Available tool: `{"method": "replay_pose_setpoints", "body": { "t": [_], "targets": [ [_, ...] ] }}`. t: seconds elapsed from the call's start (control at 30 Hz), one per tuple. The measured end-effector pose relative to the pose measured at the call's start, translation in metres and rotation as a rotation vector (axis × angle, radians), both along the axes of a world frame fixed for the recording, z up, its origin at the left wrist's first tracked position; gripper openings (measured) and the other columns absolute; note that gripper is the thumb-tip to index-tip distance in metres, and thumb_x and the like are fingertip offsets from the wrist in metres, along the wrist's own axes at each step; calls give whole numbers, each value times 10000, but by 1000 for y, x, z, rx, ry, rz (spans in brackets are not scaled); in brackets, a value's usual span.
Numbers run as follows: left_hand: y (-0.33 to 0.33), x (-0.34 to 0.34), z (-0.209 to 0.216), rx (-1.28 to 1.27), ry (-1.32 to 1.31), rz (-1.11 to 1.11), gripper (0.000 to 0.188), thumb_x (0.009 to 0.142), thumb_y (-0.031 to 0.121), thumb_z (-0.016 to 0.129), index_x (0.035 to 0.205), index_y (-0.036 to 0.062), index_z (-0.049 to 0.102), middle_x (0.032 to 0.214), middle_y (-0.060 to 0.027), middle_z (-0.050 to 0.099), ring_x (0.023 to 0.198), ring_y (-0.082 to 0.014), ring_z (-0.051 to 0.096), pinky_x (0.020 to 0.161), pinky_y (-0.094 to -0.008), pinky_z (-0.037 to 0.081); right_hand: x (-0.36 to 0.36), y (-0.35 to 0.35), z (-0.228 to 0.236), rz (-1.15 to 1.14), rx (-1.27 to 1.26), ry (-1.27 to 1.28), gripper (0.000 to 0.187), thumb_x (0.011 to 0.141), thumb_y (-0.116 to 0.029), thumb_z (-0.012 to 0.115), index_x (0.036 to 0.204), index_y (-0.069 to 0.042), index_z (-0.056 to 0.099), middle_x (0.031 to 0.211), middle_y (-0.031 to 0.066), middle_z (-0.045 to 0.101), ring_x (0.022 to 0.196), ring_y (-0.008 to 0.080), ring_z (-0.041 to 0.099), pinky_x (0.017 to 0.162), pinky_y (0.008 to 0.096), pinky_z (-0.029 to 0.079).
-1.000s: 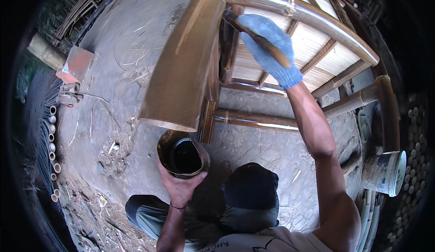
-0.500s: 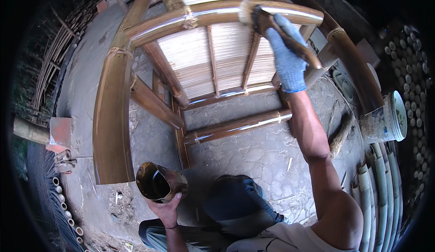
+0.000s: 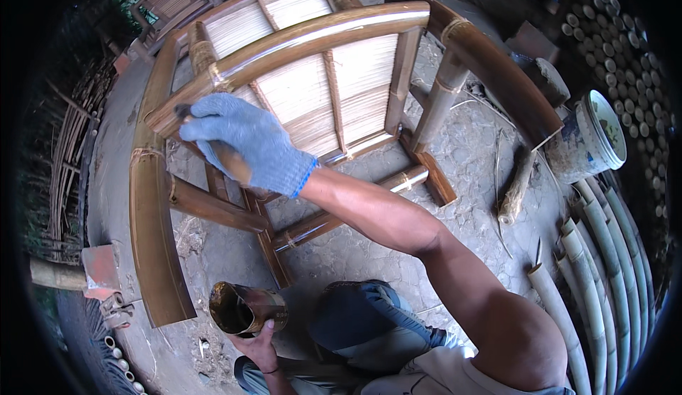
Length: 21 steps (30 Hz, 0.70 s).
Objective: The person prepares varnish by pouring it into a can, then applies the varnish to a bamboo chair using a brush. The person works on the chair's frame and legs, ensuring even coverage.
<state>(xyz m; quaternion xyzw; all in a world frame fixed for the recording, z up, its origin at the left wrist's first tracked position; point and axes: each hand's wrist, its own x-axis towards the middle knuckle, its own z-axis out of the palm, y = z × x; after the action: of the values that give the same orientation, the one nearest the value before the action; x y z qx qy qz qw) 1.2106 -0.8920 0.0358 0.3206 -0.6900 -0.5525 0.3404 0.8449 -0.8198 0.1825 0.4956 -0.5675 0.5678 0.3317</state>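
Observation:
My right hand (image 3: 259, 143), in a grey-blue knit glove, is closed round the wooden handle of a brush (image 3: 233, 164). The brush's head is at the left end of the curved, glossy brown top rail (image 3: 320, 34) of a bamboo chair (image 3: 158, 253); the hand largely hides the bristles. Down by my knees, my bare left hand (image 3: 260, 350) grips a bamboo container (image 3: 271, 310), tilted a little, with dark liquid inside. The chair's pale slatted panel (image 3: 302, 86) lies behind the top rail, and its left armrest reaches toward me.
A stained white bucket (image 3: 579, 143) stands at right, beside a short log (image 3: 517, 189). Long bamboo poles (image 3: 590, 288) lie at lower right, with stacked bamboo ends (image 3: 618, 61) behind. A reddish brick (image 3: 101, 268) sits at left on the cracked concrete floor (image 3: 348, 267).
My right hand has swept the brush leftward along the top rail, from near its right end to its left end. The left hand still holds the container. The view has shifted.

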Motion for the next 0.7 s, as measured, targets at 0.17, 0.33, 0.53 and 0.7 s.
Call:
{"method": "replay_pose_setpoints", "body": {
  "t": [0.17,0.33,0.53,0.7],
  "targets": [
    [-7,5,-12,7,24,-26,929,715,75,846,1462,-18,301,1382,-169,450,1257,-271,478,1096,-410,381,-58,74,-6,172,-312,-733,265,890,-106,698,1145,-41,676,1108,73,684,1003,156,652,878,305,549],
    [-6,-1,-11,25,1,-63,1016,695,72,865,1497,-26,247,1442,-179,403,1303,-285,439,1128,-421,342,-119,190,-30,-677,-367,-151,278,894,-98,714,1157,-22,663,1135,90,668,1025,181,634,955,340,507],
    [-4,2,-4,74,-16,-54,1039,688,83,875,1503,-34,242,1452,-186,401,1313,-289,431,1136,-420,331,-116,201,-80,-825,220,-89,337,859,-240,727,1150,-77,676,1242,161,580,1173,346,553,990,383,471],
    [-1,2,-12,45,-64,-38,969,711,70,841,1489,-29,274,1430,-181,425,1287,-284,451,1124,-427,346,-112,232,-151,-835,638,112,185,811,-169,670,992,-136,656,1200,143,573,1111,384,558,904,442,503]
  ]
}}
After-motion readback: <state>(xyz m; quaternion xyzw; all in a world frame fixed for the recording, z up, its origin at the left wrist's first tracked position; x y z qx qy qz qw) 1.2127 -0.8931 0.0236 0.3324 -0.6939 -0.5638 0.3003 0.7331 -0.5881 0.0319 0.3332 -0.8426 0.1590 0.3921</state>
